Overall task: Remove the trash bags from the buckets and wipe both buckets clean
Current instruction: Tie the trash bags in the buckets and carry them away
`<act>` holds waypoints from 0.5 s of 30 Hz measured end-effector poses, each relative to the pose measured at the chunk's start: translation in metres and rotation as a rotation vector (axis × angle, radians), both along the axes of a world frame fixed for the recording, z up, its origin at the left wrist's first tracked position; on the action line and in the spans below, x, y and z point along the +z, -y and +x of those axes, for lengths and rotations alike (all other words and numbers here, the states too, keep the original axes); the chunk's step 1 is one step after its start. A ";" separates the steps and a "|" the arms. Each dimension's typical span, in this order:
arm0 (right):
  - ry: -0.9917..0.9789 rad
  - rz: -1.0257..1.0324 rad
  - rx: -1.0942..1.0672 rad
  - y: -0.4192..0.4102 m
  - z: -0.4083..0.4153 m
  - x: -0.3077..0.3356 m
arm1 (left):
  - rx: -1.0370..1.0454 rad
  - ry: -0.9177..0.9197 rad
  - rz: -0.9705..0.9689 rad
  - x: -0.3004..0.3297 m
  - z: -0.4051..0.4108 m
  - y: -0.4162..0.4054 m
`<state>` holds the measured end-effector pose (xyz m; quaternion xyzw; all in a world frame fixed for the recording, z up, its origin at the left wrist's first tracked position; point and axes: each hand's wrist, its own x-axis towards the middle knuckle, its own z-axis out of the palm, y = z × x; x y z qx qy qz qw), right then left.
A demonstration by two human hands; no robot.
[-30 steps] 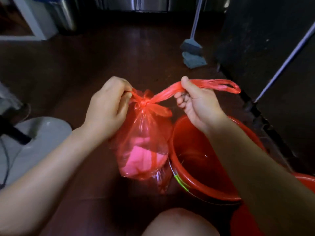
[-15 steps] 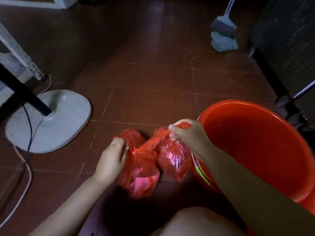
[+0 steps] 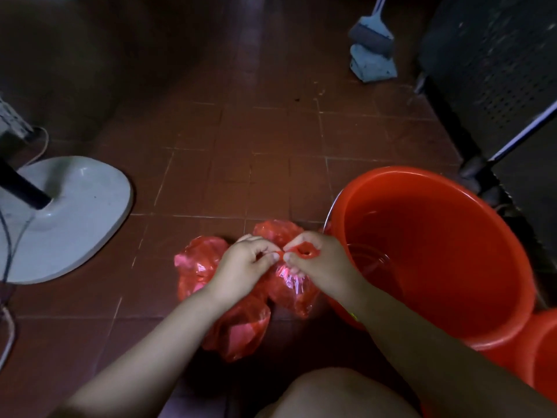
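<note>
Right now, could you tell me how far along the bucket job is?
Done: two red bags lie on the floor and the near bucket has no bag. In hand: left hand and right hand pinch the bag handles. Left: wiping; no cloth shows, and the second bucket is mostly out of view.

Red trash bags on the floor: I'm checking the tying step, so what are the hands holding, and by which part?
Both the left hand and right hand pinch the twisted handle strips of the red trash bags, above the bundle.
</note>
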<state>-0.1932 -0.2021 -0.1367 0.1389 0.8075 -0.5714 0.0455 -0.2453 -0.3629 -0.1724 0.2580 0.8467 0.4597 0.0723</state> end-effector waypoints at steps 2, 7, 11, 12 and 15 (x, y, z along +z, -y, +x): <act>0.009 0.170 0.053 -0.011 0.005 -0.004 | 0.062 -0.002 -0.013 -0.003 -0.003 -0.004; -0.037 0.495 0.177 -0.040 0.015 -0.015 | 0.207 0.092 0.035 -0.010 -0.009 -0.012; -0.053 0.751 0.261 -0.051 0.011 -0.023 | 0.276 0.119 0.081 -0.010 -0.014 -0.021; -0.048 0.766 0.253 -0.051 0.007 -0.027 | 0.290 0.124 0.093 -0.008 -0.015 -0.025; -0.020 0.766 0.236 -0.048 -0.015 -0.045 | 0.310 0.140 0.146 -0.006 -0.018 -0.038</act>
